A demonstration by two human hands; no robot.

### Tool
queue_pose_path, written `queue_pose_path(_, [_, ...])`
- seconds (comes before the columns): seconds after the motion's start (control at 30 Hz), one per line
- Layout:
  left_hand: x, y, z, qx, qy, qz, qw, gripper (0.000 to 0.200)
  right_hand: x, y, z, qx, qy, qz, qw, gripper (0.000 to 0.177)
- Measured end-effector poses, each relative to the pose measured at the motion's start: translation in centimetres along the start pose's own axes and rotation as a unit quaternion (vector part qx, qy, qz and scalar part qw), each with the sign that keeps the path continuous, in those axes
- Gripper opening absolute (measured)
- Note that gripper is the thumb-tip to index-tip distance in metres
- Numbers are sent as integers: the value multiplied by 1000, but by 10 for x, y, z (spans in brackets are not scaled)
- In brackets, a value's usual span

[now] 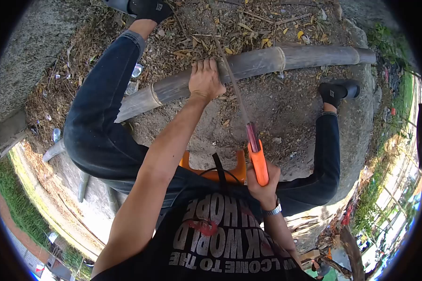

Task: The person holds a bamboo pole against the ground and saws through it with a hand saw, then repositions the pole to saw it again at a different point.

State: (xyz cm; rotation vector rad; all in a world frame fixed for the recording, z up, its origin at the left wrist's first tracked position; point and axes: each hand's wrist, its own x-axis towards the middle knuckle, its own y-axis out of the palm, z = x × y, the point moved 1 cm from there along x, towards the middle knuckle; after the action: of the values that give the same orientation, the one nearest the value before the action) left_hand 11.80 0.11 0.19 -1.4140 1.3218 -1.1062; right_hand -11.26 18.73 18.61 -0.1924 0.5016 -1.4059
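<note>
A thick grey-brown bamboo pole point(314, 57) with pale node rings lies across the ground in front of me. My left hand point(205, 80) presses down on it, fingers curled over its far side. My right hand point(266, 181) is closed round the orange handle of a hand saw point(258, 164). The saw's long narrow blade points away from me and crosses the bamboo just right of my left hand. Whether its teeth have cut into the pole cannot be made out.
My legs are spread either side, feet in dark socks and slippers near the bamboo. Between my thighs is an orange plastic object point(240, 164), perhaps a stool. Dry leaves and litter cover the ground beyond. A grey stone slab point(11, 130) lies at the left.
</note>
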Motion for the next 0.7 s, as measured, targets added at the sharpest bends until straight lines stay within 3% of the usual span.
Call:
queue_pose_path(0.03, [-11,-1,-1,-7,-7,25,1000,85,-16,-10,3,0,29,20,999,32])
queue_pose_path(0.1, [-13,-7,0,-19,-25,59,998,87,-1,-4,12,13,44,1,999,19])
queue_pose_path(0.17, [-12,-6,-4,-33,-17,88,995,88,55,24,1,-15,-10,5,1000,7])
queue_pose_path(0.23, [-4,-8,-1,-48,-24,88,995,92,97,46,9,-45,-66,1,997,12])
queue_pose_path(0.27, [-7,3,4,-32,2,31,999,94,97,42,15,-82,-83,22,993,11])
queue_pose_path(0.37, [-11,1,-1,-5,-4,35,999,93,25,-1,14,-27,-6,45,999,13])
queue_pose_path(0.4, [-8,0,0,-9,-14,52,999,92,3,-9,17,6,8,-9,1000,17])
queue_pose_path(0.43, [-41,2,-2,-15,-29,90,995,92,-12,-15,26,0,43,13,999,17])
queue_pose_path(0.5, [-8,-2,-3,-3,-32,86,996,91,26,-6,22,23,42,5,999,9])
queue_pose_path(0.53, [-11,-2,-3,9,-10,68,998,93,59,12,-4,3,10,13,1000,2])
queue_pose_path(0.57, [-34,3,-4,6,-3,75,997,93,92,32,-9,-5,-10,17,1000,7])
queue_pose_path(0.63, [-6,10,7,6,4,60,998,96,106,36,10,-60,-87,2,994,7])
queue_pose_path(0.7, [-35,1,-3,30,-9,78,996,99,52,10,15,-56,-44,20,997,7])
